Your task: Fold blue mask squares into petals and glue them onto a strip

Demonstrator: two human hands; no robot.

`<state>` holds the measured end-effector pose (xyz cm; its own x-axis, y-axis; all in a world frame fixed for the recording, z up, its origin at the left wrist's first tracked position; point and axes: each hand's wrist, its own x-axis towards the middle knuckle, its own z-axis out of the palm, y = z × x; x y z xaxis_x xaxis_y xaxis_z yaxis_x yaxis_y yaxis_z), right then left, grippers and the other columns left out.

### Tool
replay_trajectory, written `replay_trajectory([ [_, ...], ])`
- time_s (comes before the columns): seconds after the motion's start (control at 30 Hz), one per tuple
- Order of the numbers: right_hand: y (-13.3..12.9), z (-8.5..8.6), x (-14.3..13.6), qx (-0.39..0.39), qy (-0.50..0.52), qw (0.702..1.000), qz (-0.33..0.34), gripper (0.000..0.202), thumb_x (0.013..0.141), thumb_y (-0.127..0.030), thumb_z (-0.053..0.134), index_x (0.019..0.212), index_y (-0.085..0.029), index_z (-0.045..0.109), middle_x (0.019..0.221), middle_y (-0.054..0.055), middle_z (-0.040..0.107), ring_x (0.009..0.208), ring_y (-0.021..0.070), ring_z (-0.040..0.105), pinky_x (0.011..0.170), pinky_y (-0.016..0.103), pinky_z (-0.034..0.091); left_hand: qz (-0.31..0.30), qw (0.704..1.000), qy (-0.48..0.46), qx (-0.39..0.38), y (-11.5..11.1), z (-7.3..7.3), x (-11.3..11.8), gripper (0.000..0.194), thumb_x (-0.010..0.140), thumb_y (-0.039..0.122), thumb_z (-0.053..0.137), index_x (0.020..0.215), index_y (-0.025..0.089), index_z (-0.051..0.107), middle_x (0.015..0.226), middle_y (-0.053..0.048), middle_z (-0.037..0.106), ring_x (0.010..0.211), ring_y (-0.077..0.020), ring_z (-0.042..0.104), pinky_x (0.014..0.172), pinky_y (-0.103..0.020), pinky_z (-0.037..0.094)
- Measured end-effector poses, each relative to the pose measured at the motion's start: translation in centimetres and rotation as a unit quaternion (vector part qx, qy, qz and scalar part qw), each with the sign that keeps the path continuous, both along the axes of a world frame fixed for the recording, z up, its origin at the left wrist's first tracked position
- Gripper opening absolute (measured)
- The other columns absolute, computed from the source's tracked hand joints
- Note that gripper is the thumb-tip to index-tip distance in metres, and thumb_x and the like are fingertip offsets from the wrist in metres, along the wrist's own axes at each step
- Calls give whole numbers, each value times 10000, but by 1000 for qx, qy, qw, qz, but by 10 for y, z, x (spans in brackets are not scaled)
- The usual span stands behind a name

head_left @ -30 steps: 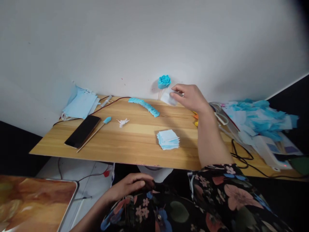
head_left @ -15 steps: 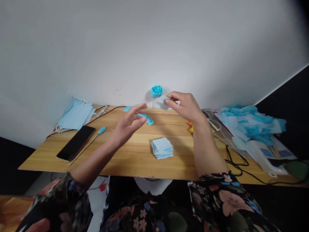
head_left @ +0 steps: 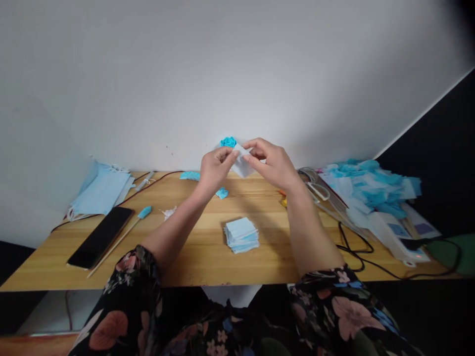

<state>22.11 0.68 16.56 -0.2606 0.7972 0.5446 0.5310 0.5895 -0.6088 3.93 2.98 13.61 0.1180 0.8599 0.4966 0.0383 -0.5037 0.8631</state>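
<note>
A thin white square piece (head_left: 242,162) is held up between both hands, above the back of the table. My left hand (head_left: 217,170) pinches its left corner between thumb and fingers. On the other side, my right hand (head_left: 270,162) grips it with thumb and forefinger. A blue flower (head_left: 228,142) shows just behind my left hand, near the wall. Below the hands lies a stack of pale blue squares (head_left: 242,235). Small crimped blue pieces (head_left: 221,193) rest on the table (head_left: 208,257) by my left wrist.
At the left are face masks (head_left: 102,190), a black phone (head_left: 101,237) and a stick with a blue tip (head_left: 120,247). Scissors (head_left: 318,192), a heap of blue and white scraps (head_left: 378,185), a white power strip (head_left: 399,240) and black cables lie at the right.
My left hand has moved right and up and closed on the white piece, which my right hand alone held before. The view has shifted slightly.
</note>
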Motion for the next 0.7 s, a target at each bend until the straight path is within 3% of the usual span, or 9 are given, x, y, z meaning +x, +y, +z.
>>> replay_trajectory([
  [0.13, 6, -1, 6, -18, 104, 994, -9, 513, 938, -566, 661, 1333, -240, 677, 849, 12, 707, 769, 171, 641, 739, 313, 544, 12, 997, -77, -2, 3, 8, 4, 363, 866, 525, 745, 760, 183, 685, 705, 6, 618, 702, -141, 547, 671, -270, 414],
  [0.23, 12, -4, 7, -57, 177, 983, 2, 652, 905, -749, 599, 1307, -246, 699, 916, 37, 708, 839, 183, 668, 767, 326, 600, 20, 990, -137, -14, 3, 8, 5, 374, 847, 530, 778, 728, 192, 672, 707, 5, 611, 733, -149, 555, 698, -272, 417],
  [0.3, 16, -6, 5, -86, 200, 976, 15, 673, 881, -788, 591, 1245, -239, 725, 982, 47, 713, 873, 183, 669, 766, 324, 610, 24, 987, -160, -20, 4, 4, 5, 369, 840, 531, 787, 736, 193, 678, 713, 5, 615, 749, -151, 561, 710, -270, 423],
  [0.43, 19, -9, -3, -114, 174, 978, 24, 499, 794, -659, 764, 999, -203, 763, 838, 10, 681, 777, 159, 619, 701, 292, 549, 19, 984, -176, -24, 6, -4, 3, 388, 820, 559, 798, 764, 187, 705, 717, 11, 636, 729, -134, 555, 695, -250, 433],
  [0.53, 19, -9, -7, -108, 167, 980, 11, 354, 767, -523, 792, 847, -185, 727, 691, -26, 609, 667, 128, 536, 629, 270, 453, 2, 982, -186, -34, 6, -5, 1, 382, 815, 559, 803, 774, 188, 719, 732, 14, 656, 712, -121, 560, 686, -238, 447],
  [0.7, 20, -10, -7, -98, 143, 985, 12, 277, 791, -447, 727, 856, -178, 714, 627, -56, 535, 604, 107, 460, 575, 257, 356, -51, 983, -162, -75, 7, 0, -4, 435, 758, 547, 854, 1004, 195, 782, 877, -16, 742, 785, -144, 635, 721, -251, 487],
])
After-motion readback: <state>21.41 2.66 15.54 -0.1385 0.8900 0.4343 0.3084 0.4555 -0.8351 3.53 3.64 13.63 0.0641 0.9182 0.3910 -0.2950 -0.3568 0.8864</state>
